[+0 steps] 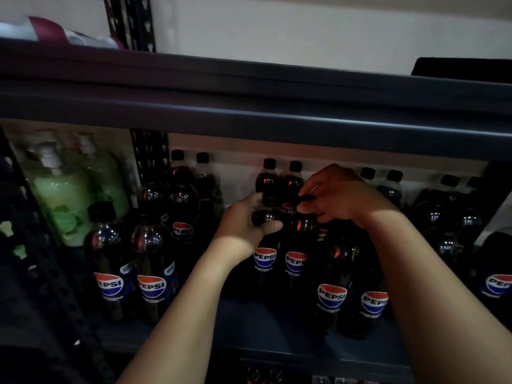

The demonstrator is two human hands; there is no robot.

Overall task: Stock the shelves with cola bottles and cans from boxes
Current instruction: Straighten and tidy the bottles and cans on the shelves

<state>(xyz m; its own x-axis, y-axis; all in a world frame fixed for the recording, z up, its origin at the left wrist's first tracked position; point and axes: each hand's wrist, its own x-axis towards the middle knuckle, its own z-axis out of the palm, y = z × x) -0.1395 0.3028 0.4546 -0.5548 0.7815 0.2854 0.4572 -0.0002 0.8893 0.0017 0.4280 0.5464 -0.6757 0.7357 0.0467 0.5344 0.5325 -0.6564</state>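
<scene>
Both my hands reach into a dark shelf bay full of black-capped cola bottles with red, white and blue labels. My left hand grips the shoulder of one cola bottle standing mid-shelf. My right hand pinches the black cap of the neighbouring bottle just to its right. More cola bottles stand in pairs at the left, front right and back.
The dark metal shelf beam runs across just above my hands. Green liquid pump bottles fill the bay to the left, behind a perforated black upright. The shelf board's front edge shows bare below my left forearm.
</scene>
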